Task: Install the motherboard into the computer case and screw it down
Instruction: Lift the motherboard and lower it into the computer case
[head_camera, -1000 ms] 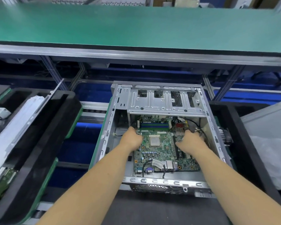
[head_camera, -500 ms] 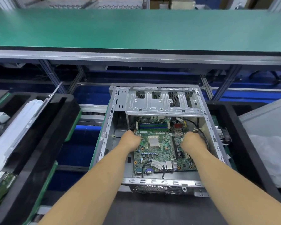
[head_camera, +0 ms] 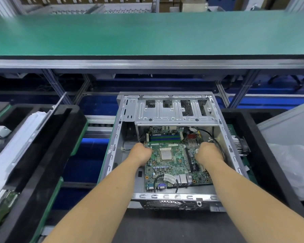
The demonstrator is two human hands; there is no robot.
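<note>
Motherboard (head_camera: pixel 172 160) seating in computer case (head_camera: pixel 165 109), left hand (head_camera: pixel 142 154) and right hand (head_camera: pixel 208 152) gripping its edges; next, align standoffs, screw.

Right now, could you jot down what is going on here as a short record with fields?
Activity: a person seats a motherboard inside an open computer case
Left hand: at the board's left edge, fingers hidden beneath it
Right hand: at the board's right side, fingers curled out of sight
Board position: lying flat in the case, its far end under the metal drive bracket
Cables: a black cable runs by the right hand
Screwdriver: none in view
Surroundings: black foam tray left of the case, green bench beyond
</note>
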